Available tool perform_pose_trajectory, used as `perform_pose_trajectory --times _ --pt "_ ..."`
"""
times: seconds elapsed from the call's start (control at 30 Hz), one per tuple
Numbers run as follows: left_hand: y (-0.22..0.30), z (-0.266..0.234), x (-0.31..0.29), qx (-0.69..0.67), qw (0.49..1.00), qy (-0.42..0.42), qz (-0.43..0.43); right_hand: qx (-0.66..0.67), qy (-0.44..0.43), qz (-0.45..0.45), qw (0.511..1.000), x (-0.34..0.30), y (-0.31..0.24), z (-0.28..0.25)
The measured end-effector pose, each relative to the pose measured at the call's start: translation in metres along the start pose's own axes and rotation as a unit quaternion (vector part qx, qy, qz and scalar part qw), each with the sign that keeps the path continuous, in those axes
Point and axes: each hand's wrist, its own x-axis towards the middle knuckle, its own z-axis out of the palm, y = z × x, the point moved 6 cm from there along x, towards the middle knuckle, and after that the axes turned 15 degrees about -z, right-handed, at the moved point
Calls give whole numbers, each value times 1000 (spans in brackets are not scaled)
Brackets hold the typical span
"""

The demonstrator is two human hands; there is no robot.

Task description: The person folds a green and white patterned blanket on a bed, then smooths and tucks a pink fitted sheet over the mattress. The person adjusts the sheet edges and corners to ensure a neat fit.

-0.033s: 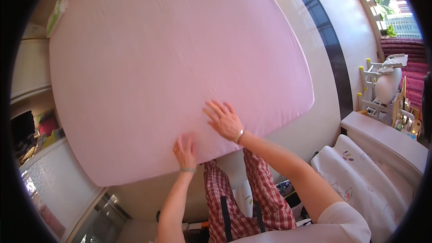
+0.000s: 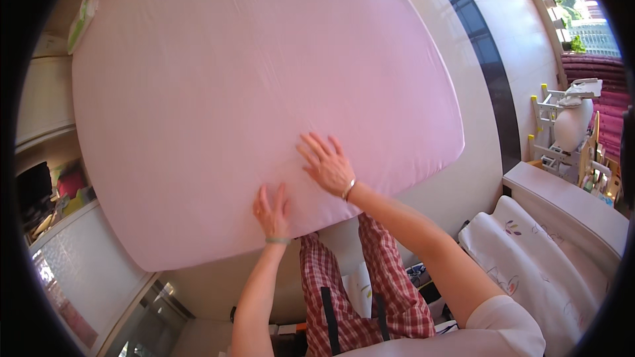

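Note:
A pale pink fitted sheet (image 2: pixel 218 92) covers a large mattress, mostly smooth with a few faint creases near its middle. My right hand (image 2: pixel 328 166) lies on it close to the near edge, fingers spread and palm down, a bracelet at the wrist. To its left, my left hand (image 2: pixel 271 211) rests on the sheet too, fingers apart, with a green band on the wrist. Neither hand holds anything. The sheet's near edge runs just below both hands, above my legs in red checked trousers (image 2: pixel 397 271).
At right stands a low ledge (image 2: pixel 562 198) beside a white patterned cloth (image 2: pixel 516 251). Beyond are a white frame with yellow tips (image 2: pixel 544 112) and a magenta curtain (image 2: pixel 598 92). A frosted cabinet panel (image 2: pixel 86 271) lies left; a folded white-green cloth (image 2: pixel 83 20) sits at the bed's far left.
Both hands have slid slightly away from me over the sheet. The fingers of my left hand are more spread now, and the right hand's fingers have opened wider.

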Motion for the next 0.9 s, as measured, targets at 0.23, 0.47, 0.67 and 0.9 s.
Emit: perform_pose_trajectory --times 0.23,0.47,0.67,0.9 --pt "105 69 -63 28 993 -117 -4 -164 -2 142 976 -86 133 -42" --pt "104 77 -206 28 901 -407 148 -204 130 344 907 -277 196 -89" --pt "57 -6 -94 -168 965 -159 125 -168 -314 528 771 -412 205 -31" --pt "-161 -65 40 32 991 50 -120 222 -283 78 930 -88 -113 70"
